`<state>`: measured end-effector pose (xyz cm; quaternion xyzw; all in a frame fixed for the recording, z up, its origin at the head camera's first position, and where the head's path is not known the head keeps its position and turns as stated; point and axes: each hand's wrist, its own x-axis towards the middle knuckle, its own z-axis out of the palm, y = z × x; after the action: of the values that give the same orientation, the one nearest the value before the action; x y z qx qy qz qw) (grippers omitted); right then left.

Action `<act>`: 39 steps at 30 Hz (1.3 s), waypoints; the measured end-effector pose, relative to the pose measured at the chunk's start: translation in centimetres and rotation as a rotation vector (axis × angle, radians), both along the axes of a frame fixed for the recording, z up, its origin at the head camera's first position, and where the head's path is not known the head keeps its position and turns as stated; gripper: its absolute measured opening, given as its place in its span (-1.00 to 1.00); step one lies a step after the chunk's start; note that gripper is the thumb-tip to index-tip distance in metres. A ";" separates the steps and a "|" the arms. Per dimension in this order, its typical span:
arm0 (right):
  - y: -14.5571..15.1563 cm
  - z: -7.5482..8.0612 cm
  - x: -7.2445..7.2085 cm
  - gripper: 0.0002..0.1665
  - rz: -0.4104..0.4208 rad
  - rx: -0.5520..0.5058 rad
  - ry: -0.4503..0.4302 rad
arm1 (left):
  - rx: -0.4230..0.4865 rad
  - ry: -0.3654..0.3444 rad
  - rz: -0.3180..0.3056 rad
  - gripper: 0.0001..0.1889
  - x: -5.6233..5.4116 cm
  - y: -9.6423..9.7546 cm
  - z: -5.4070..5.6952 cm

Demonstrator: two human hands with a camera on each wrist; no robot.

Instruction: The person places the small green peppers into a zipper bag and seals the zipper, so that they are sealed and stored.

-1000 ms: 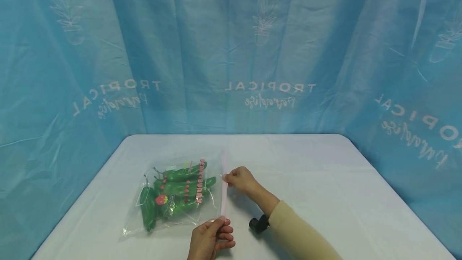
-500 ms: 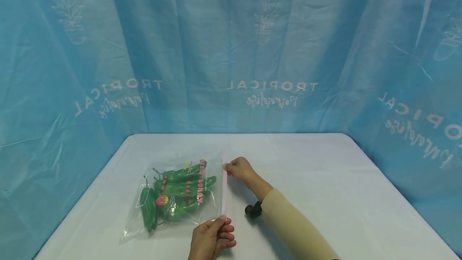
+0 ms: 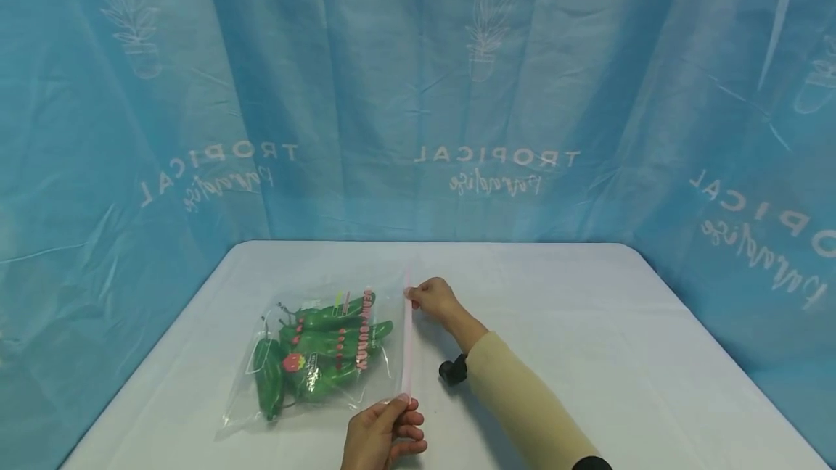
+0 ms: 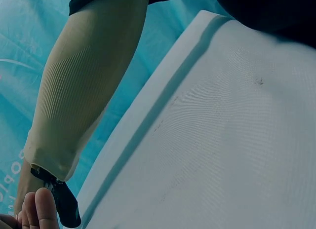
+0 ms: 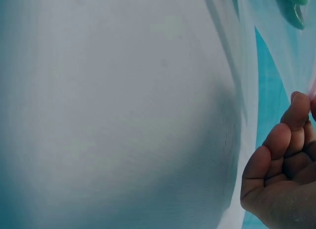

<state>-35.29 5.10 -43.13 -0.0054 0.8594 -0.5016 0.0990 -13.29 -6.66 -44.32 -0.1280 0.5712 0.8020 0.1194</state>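
Note:
A clear plastic zip bag [image 3: 385,376] with red print and a pink strip [image 3: 408,354] along its right edge lies on the table. Inside it are several green chili peppers [image 3: 269,379]. At the strip's near end, my left hand [image 3: 382,432] pinches the corner between thumb and forefinger, the other fingers loosely bent. My right hand [image 3: 436,300] pinches the strip close to its far end. In the right wrist view, curled fingers [image 5: 276,140] hold the bag's edge, and a bit of green pepper [image 5: 291,9] shows above. Only some fingertips [image 4: 45,209] appear in the left wrist view.
The white table [image 3: 588,347] carries the bag on its left half. Blue printed curtains [image 3: 509,93] hang behind it and at both sides. A black wrist camera [image 3: 453,370] sits under the right wrist, just above the table.
My right hand has slid along the pink strip toward its far end, still pinching it. The left hand keeps its hold on the near corner, and the peppers stay in place.

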 end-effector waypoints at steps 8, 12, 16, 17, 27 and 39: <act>0.3 0.4 -0.8 -0.65 -0.033 0.011 0.015 | 0.023 0.008 -0.009 -0.63 0.2 0.2 0.1; 0.6 0.4 -1.3 -0.64 -0.056 0.012 0.016 | 0.022 -0.002 -0.006 -0.64 0.3 0.2 0.0; 0.9 0.3 -1.5 -0.65 -0.078 0.014 0.003 | 0.029 -0.014 -0.010 -0.65 0.5 0.4 -0.2; 0.9 0.3 -1.5 -0.65 -0.081 0.015 0.001 | 0.030 -0.015 -0.013 -0.65 0.6 0.4 -0.3; 1.8 0.4 -1.1 -0.63 -0.030 0.058 -0.006 | -0.030 -0.011 -0.031 -0.56 0.6 0.6 -0.2; 4.6 1.0 1.1 -0.56 0.087 0.138 0.078 | -0.105 -0.036 -0.146 -0.57 1.7 0.6 -0.7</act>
<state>-34.21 9.72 -42.11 -0.0555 0.8941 -0.4358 0.0873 -11.57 -6.06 -45.04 -0.1066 0.6181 0.7576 0.1808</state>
